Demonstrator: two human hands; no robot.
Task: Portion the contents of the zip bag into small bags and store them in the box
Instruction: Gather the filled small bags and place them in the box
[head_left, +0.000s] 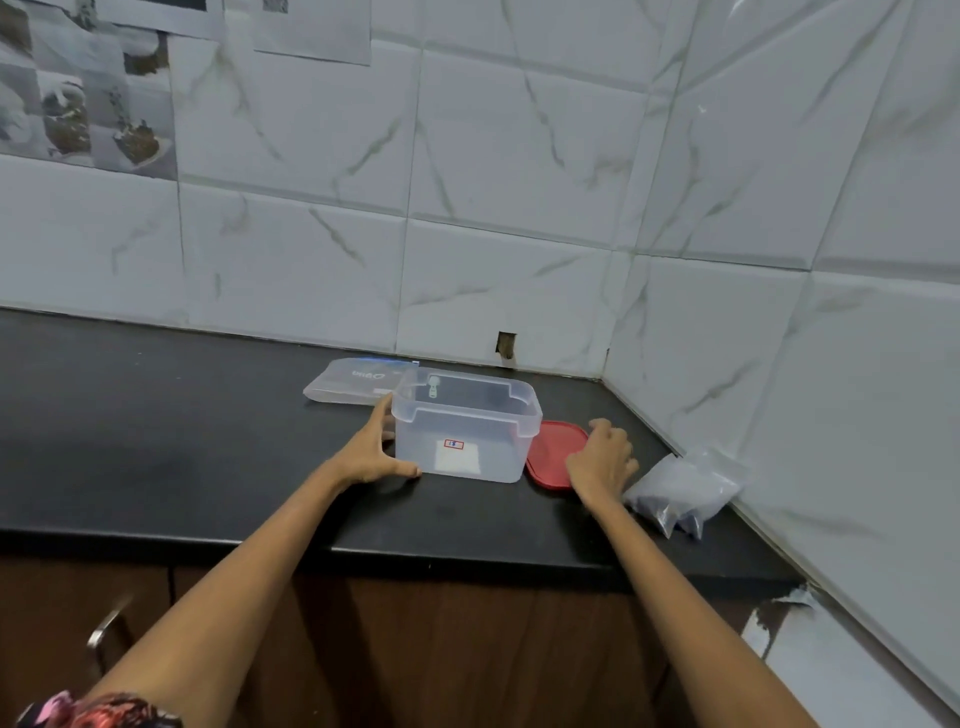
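Note:
A clear plastic box (465, 428) stands open on the black counter (156, 441), with a small label on its front wall. My left hand (371, 447) grips the box's left side, thumb along the front bottom corner. A red lid (553, 452) lies flat just right of the box. Resting on the lid's right edge is my right hand (602, 460), fingers curled. Behind the box lies a flat, clear zip bag (353, 382) with a blue seal. Small filled bags (680, 491) with dark contents lie by the right wall.
White marble-look tiles form a corner behind and to the right of the counter. A small hole (506, 345) shows in the back wall. Brown cabinet doors with a metal handle (106, 629) sit below the counter edge.

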